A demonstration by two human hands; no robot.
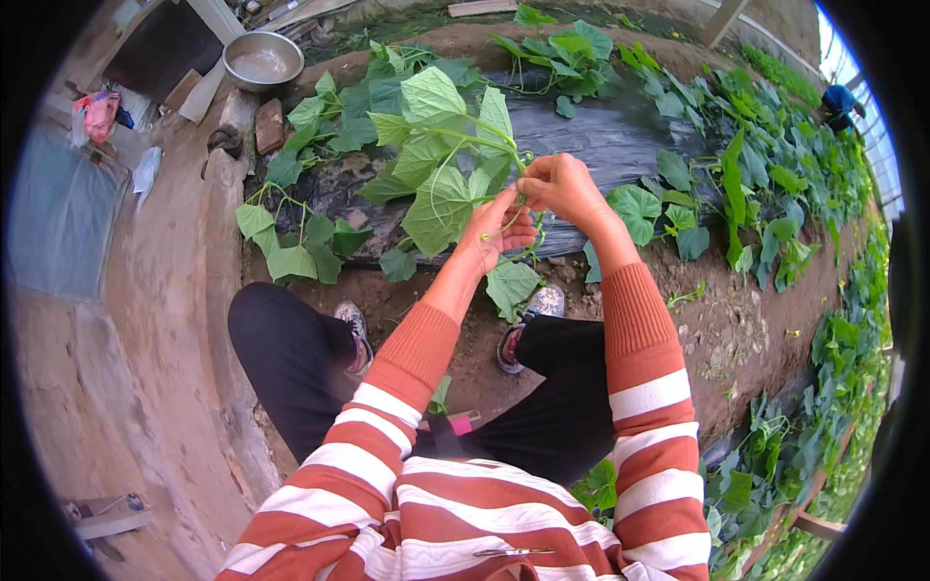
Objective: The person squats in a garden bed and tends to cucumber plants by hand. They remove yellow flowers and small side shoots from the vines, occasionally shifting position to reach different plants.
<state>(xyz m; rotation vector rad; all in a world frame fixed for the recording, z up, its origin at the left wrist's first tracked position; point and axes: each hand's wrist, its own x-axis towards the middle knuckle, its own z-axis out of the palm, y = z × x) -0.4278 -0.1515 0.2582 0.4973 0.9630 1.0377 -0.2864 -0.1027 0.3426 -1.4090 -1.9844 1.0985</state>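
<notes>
A leafy green vine [436, 174], which looks like a cucumber plant, is held up between my two hands over a bed covered with black plastic film [603, 138]. My left hand [501, 229] is around the stem from below, its fingers curled and partly spread. My right hand [563, 185] pinches the stem near its leaves, with the fingertips of both hands close together. Thin curling tendrils hang by my left fingers. One lower leaf [512, 287] droops beneath my hands, above my shoe.
A metal basin [263, 61] stands at the upper left near a brick [269, 126]. A low ledge [221, 189] runs along the left. More vines [785, 160] grow on the right, where another person [839, 105] bends at the far edge.
</notes>
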